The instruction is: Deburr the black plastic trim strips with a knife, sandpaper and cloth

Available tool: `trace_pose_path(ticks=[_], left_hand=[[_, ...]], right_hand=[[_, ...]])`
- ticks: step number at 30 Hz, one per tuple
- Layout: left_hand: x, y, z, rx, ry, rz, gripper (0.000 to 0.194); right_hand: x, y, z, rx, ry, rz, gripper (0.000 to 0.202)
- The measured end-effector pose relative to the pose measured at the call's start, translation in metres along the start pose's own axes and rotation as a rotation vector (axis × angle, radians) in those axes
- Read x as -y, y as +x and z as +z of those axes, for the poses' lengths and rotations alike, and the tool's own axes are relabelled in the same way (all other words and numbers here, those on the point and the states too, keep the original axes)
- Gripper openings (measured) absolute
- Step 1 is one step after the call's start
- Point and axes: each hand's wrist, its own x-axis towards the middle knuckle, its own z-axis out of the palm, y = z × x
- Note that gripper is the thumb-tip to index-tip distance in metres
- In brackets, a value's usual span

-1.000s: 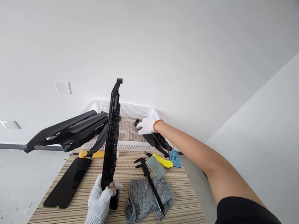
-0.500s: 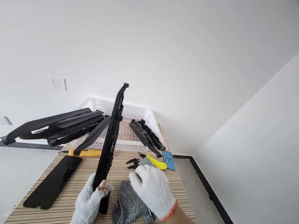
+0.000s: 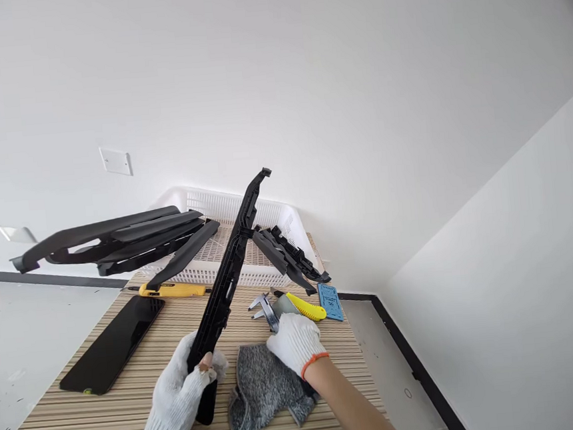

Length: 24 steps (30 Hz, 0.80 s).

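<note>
Two gloved hands: the left hand [image 3: 182,395] clenches the long black plastic trim strip [image 3: 232,280], slanting up-right over the desk [image 3: 108,418]; the right hand [image 3: 295,341] seemingly grasps the metal caliper [image 3: 264,308] just right.

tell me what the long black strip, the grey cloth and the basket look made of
Long black strip: seemingly moulded plastic, matte, with ribs and clips. Grey cloth: knitted fabric, speckled and limp, possibly a glove. Basket: white plastic, walls a grid of holes.

Left hand [image 3: 180,401]: white knit glove.
Long part [image 3: 231,273]: black.
Basket [image 3: 287,225]: white lattice.
Table [image 3: 109,424]: brown stripes.
Knife [image 3: 305,307]: yellow.
Cloth [image 3: 264,391]: speckled grey.
</note>
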Motion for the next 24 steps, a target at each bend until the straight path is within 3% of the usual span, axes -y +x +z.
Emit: trace_pose_path(ticks=[7, 11, 15, 17, 19, 24], left_hand=[[-0.002, 0.003, 0.007, 0.025, -0.12, -0.047, 0.037], [-0.009, 0.003, 0.01, -0.01, -0.172, -0.132, 0.041], [-0.007, 0.004, 0.009, -0.024, -0.091, -0.147, 0.039], [-0.006, 0.004, 0.008, -0.018, -0.05, -0.144, 0.037], [-0.005, 0.003, 0.008, -0.013, -0.033, -0.141, 0.034], [-0.008, 0.0, 0.01, -0.01, -0.051, -0.133, 0.035]], right_hand=[[-0.026, -0.064, -0.066, -0.049, -0.044, -0.158, 0.019], [-0.054, -0.083, -0.117, -0.268, 0.043, -0.227, 0.013], [-0.067, -0.046, -0.161, -0.645, 0.121, -0.299, 0.024], [-0.063, -0.015, -0.173, -0.752, 0.102, -0.224, 0.031], [-0.051, 0.017, -0.178, -0.788, 0.046, -0.15, 0.04], [-0.01, 0.073, -0.177, -0.68, -0.054, -0.156, 0.043]])
